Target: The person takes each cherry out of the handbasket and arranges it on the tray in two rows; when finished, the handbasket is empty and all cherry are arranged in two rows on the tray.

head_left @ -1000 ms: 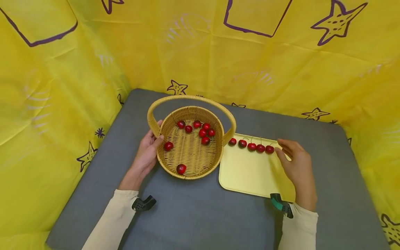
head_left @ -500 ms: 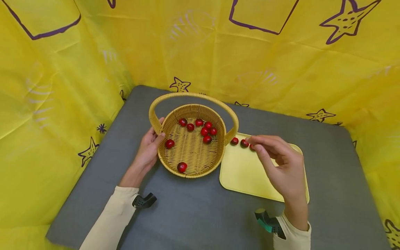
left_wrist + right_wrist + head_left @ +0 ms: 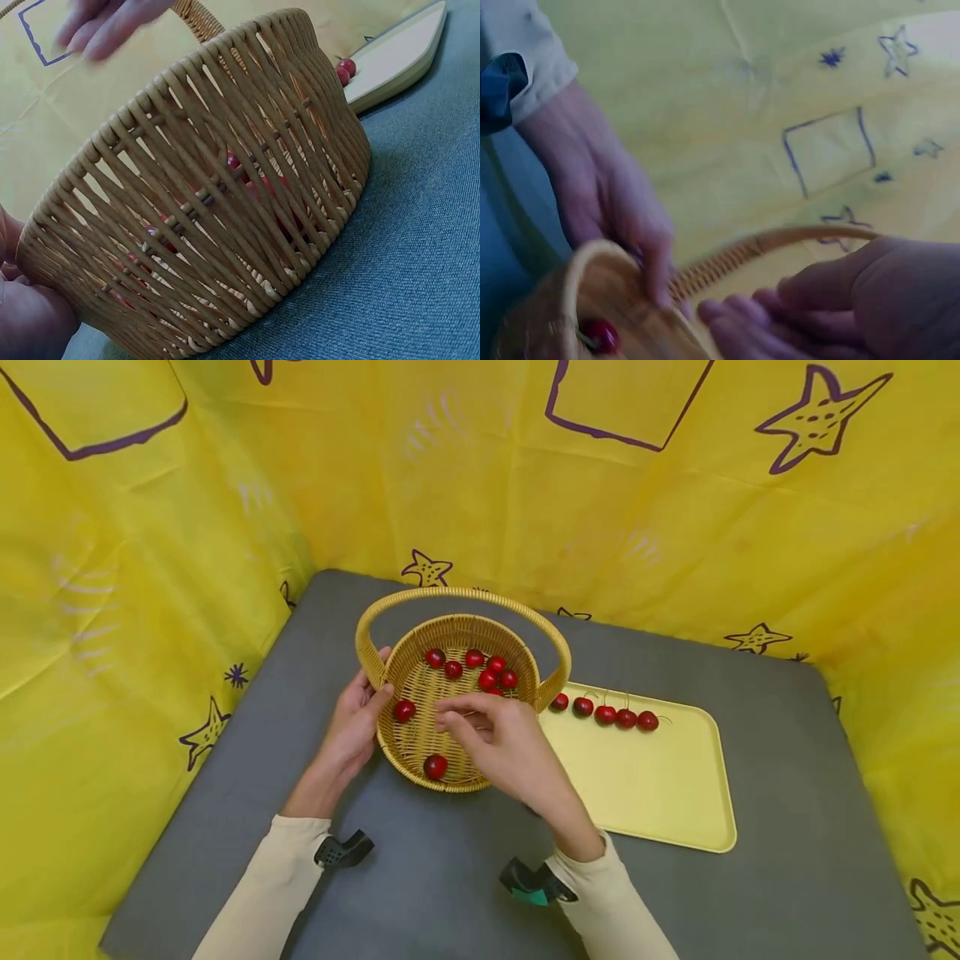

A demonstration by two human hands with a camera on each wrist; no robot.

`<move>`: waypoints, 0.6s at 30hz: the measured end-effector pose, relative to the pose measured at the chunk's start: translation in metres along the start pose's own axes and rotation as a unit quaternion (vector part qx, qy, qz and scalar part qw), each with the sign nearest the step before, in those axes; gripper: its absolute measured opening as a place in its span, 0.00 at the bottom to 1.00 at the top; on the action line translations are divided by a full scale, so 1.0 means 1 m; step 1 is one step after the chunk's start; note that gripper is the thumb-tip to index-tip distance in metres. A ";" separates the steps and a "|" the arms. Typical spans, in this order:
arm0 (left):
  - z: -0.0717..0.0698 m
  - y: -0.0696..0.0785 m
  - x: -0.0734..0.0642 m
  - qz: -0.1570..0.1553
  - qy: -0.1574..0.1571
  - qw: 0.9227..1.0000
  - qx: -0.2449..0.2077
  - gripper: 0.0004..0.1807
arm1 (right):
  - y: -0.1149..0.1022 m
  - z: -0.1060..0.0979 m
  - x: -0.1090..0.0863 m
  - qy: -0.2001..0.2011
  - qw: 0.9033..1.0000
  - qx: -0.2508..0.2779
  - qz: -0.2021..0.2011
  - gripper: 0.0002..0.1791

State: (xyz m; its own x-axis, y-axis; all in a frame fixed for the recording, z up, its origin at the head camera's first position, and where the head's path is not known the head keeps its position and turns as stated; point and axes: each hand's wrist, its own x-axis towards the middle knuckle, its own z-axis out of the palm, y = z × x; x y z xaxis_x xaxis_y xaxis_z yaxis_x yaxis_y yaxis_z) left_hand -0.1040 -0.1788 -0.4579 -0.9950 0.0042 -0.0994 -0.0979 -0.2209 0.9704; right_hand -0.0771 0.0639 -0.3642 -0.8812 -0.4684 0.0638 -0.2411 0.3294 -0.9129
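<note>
My left hand [image 3: 347,727] grips the left side of a round wicker basket [image 3: 423,737], thumb over the rim beside the base of the handle. Inside lie several dark red cherries [image 3: 435,767], most of them grouped toward the far side. Over the basket's right half hovers my right hand [image 3: 512,750], fingers loosely bent, with nothing seen between them; it hides part of the basket floor. In the right wrist view a cherry [image 3: 600,335] with a stem shows inside the basket. A row of cherries [image 3: 605,715] lines the far edge of a pale yellow tray [image 3: 652,785].
The tray sits right of the basket on a grey table [image 3: 420,877], its far left corner close under the basket. The arched handle [image 3: 465,593] rises over the basket's far side. A yellow patterned cloth [image 3: 480,485] hangs behind and along both sides.
My right hand has swept left from the right end of the cherry row, across the tray, to above the basket. The left hand keeps its grip on the basket.
</note>
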 end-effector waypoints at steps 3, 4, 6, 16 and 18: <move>0.000 -0.002 0.000 -0.002 -0.003 1.000 0.002 0.34 | 0.000 0.021 0.023 -0.037 0.997 -0.053 0.032 0.14; 0.000 -0.002 -0.001 -0.001 -0.005 1.000 0.005 0.34 | 0.001 0.028 0.029 -0.047 0.996 -0.062 0.043 0.15; -0.001 -0.003 -0.001 0.002 -0.008 1.000 0.008 0.35 | 0.004 0.039 0.039 -0.057 0.993 -0.088 0.060 0.15; -0.004 -0.003 -0.002 0.000 -0.008 1.000 0.009 0.35 | 0.024 0.069 0.062 -0.070 0.981 -0.146 0.110 0.11; -0.004 -0.002 -0.001 0.003 -0.009 1.000 0.010 0.35 | 0.026 0.071 0.063 -0.073 0.980 -0.148 0.113 0.11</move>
State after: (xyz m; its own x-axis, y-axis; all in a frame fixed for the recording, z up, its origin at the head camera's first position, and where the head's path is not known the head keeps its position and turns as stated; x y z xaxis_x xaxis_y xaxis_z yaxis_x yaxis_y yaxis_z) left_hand -0.1026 -0.1822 -0.4611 -0.9958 0.0204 -0.0892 -0.0914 -0.2019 0.9751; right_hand -0.1105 -0.0151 -0.4127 -0.8636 -0.4610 -0.2039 -0.1733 0.6513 -0.7388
